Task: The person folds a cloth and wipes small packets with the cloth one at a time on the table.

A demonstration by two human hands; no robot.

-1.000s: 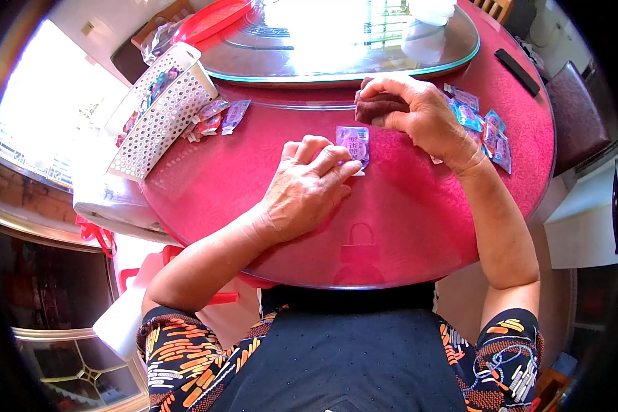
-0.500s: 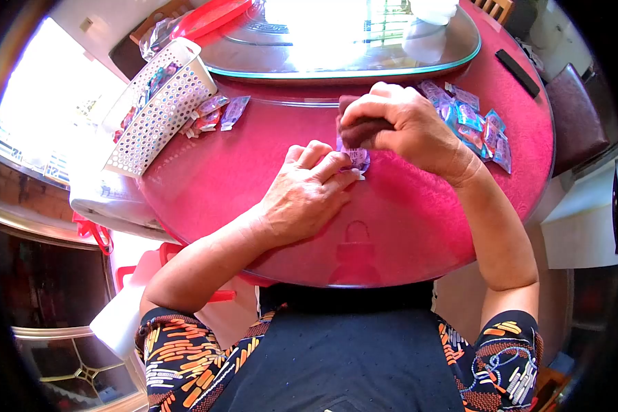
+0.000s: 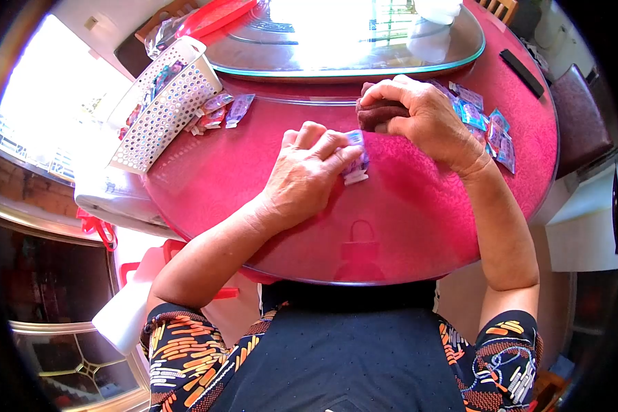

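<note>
"Two bare hands on my head cam, fwiw. What d'you make of the L side?"

"I've got the left hand (image 3: 305,165) on the purple packet (image 3: 356,165), fingers bent over its L part. Can't tell if they pinch it or just press down, tbh."

"Pkt location, approx?"

"On the red tabletop (image 3: 419,226), abt mid, white end toward the wearer."

"And R?"

"I see the right hand (image 3: 426,123) clenched round a dark red cloth (image 3: 378,115), beyond the packet & a bit R, not touching it. Packet pile (image 3: 489,123) is just R of that hand, w/ a black bar (image 3: 522,73) farther off."

"Far L?"

"White basket (image 3: 175,113) w/ holes, small packets inside, some loose packets (image 3: 239,110) right beside it."
</note>
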